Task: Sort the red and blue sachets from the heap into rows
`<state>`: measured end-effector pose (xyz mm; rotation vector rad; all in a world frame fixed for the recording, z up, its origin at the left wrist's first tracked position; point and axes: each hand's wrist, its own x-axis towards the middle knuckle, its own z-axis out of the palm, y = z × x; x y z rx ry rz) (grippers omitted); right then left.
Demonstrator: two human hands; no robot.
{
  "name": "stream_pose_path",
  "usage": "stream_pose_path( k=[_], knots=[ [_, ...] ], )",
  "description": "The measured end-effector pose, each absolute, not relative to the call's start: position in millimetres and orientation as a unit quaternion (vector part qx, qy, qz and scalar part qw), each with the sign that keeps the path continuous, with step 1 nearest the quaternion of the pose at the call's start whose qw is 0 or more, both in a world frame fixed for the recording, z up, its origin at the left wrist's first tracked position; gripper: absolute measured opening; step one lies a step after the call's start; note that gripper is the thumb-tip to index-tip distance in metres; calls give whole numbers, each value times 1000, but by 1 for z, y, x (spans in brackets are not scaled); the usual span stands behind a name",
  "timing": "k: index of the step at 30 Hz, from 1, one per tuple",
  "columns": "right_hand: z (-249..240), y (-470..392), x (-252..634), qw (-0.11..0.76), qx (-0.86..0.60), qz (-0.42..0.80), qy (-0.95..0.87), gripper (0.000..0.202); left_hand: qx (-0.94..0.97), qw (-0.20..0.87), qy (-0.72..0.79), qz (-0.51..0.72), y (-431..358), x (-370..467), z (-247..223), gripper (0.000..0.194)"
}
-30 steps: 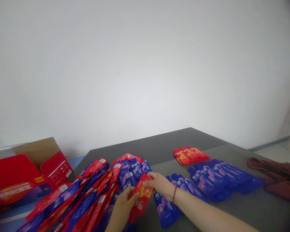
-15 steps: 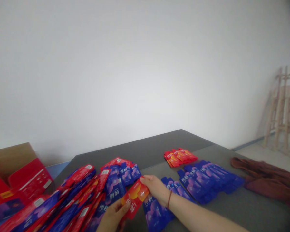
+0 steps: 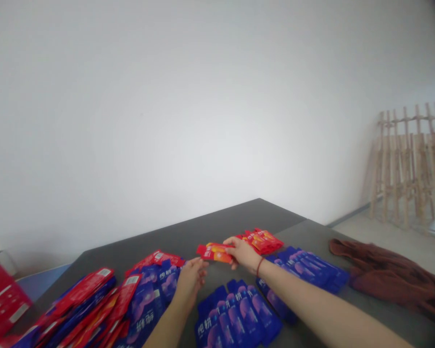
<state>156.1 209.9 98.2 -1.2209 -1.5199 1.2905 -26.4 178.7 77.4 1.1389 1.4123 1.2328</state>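
Note:
Between thumb and fingers, my right hand (image 3: 241,252) grips a red and orange packet (image 3: 214,252) by its right end. My left hand (image 3: 195,273) is beside the packet's left end, its fingers loosely curled; whether it touches the packet is unclear. Just behind my right hand lies a fanned row of red packets (image 3: 264,240). Blue packets (image 3: 235,314) overlap in a fan below my hands, and more blue packets (image 3: 308,266) lie to the right, partly behind my right forearm.
A heap of red and blue packets (image 3: 90,309) covers the table's left front. A red box (image 3: 3,302) stands at far left. Brown cloth (image 3: 387,275) lies on the grey table (image 3: 181,232) at right. Wooden racks (image 3: 413,164) lean against the wall.
My right hand has carried the red packet up and away, toward the red row, turning it sideways. My left hand has moved up and its grip has loosened. The view has shifted right.

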Motion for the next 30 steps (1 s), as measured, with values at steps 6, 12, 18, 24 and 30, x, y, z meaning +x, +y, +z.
stream_pose_path(
  k=[6, 12, 18, 24, 30],
  knots=[
    [109, 255, 237, 361, -600, 355, -619, 31, 631, 393, 542, 392, 223, 32, 64, 25],
    [88, 266, 258, 258, -641, 229, -686, 30, 731, 319, 497, 341, 236, 83, 50, 44],
    [74, 268, 258, 169, -642, 140, -735, 31, 755, 287, 494, 322, 230, 81, 46, 39],
    [74, 265, 259, 94, -651, 92, -747, 28, 742, 274, 518, 324, 218, 46, 48, 37],
    [84, 265, 259, 13, -654, 56, -754, 27, 749, 270, 515, 316, 215, 40, 46, 43]
  ],
)
